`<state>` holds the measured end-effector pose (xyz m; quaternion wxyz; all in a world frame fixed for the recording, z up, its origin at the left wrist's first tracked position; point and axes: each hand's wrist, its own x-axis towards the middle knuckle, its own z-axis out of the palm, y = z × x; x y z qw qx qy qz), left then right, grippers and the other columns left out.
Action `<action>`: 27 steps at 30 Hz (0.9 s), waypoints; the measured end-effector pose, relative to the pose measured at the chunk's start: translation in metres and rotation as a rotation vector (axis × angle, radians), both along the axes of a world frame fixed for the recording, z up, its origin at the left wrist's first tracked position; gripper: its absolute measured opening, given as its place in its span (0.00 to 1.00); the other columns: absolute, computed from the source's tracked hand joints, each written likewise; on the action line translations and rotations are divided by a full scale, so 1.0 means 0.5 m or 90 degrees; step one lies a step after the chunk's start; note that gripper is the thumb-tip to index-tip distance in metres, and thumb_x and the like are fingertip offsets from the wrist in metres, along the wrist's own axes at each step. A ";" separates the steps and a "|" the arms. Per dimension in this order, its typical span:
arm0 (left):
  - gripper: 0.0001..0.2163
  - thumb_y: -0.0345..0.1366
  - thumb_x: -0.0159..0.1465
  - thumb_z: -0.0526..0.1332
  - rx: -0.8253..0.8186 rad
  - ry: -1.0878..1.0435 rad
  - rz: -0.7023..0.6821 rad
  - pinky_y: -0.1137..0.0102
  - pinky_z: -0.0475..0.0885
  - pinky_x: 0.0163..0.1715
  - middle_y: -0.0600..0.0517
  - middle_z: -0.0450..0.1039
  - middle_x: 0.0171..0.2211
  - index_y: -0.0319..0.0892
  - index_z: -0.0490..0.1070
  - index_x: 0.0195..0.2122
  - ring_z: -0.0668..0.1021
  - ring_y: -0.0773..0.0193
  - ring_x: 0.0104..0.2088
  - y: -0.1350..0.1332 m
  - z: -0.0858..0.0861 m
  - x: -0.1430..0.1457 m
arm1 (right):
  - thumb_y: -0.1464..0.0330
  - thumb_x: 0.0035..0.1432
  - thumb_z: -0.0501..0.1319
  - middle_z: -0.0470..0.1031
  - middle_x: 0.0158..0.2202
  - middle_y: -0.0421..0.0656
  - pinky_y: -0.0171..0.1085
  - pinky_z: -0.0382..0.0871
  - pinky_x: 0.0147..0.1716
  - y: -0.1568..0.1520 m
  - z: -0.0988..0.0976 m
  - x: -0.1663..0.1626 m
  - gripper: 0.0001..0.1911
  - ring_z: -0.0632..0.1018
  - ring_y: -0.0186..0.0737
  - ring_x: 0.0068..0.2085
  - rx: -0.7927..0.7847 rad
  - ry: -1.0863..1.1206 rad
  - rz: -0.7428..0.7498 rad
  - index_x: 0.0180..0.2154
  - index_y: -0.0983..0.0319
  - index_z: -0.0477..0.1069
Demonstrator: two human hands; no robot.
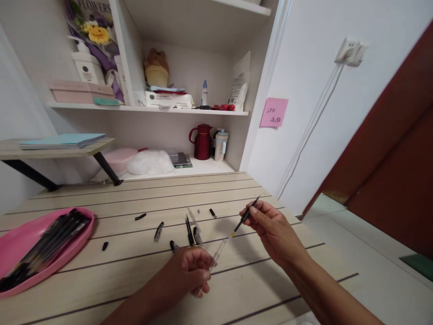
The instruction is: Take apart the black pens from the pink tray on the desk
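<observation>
My left hand (pixel 193 270) is closed around a clear pen barrel (pixel 216 257) that points up and to the right. My right hand (pixel 270 228) pinches a thin black refill (pixel 246 215) whose lower tip meets the open end of the barrel. Both hands hover just above the wooden desk (pixel 142 198). Loose pen parts (pixel 189 230) lie on the desk right behind my left hand: black caps, a clear barrel and small black pieces.
A pink oval tray (pixel 20 234) holding several black pens sits at the desk's left edge. Shelves behind hold a red jug (pixel 202 141), a white cup, boxes and bags. A pink sticky note (pixel 274 112) hangs on the wall. A dark red door (pixel 389 149) stands at right.
</observation>
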<state>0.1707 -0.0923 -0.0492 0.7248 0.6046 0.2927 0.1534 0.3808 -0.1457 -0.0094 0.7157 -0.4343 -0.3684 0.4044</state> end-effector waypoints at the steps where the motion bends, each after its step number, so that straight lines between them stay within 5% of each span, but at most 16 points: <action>1: 0.08 0.32 0.47 0.61 0.002 0.001 0.000 0.76 0.61 0.19 0.55 0.68 0.21 0.39 0.67 0.29 0.70 0.72 0.18 -0.001 0.003 -0.001 | 0.66 0.47 0.62 0.72 0.29 0.42 0.33 0.66 0.30 0.000 -0.002 -0.003 0.08 0.70 0.31 0.27 0.003 -0.001 -0.003 0.31 0.64 0.69; 11: 0.07 0.32 0.47 0.61 0.008 -0.021 0.014 0.75 0.61 0.20 0.55 0.67 0.21 0.39 0.68 0.29 0.71 0.70 0.20 -0.005 0.013 -0.004 | 0.66 0.48 0.62 0.72 0.30 0.41 0.33 0.66 0.32 0.001 0.000 -0.003 0.06 0.71 0.31 0.29 0.024 0.029 -0.021 0.30 0.62 0.68; 27: 0.08 0.30 0.47 0.59 0.120 0.030 0.069 0.75 0.60 0.23 0.56 0.66 0.21 0.39 0.71 0.30 0.67 0.71 0.22 -0.002 0.008 -0.002 | 0.66 0.49 0.60 0.72 0.28 0.43 0.35 0.65 0.30 -0.022 0.012 -0.023 0.05 0.70 0.36 0.30 0.053 -0.170 -0.037 0.30 0.62 0.69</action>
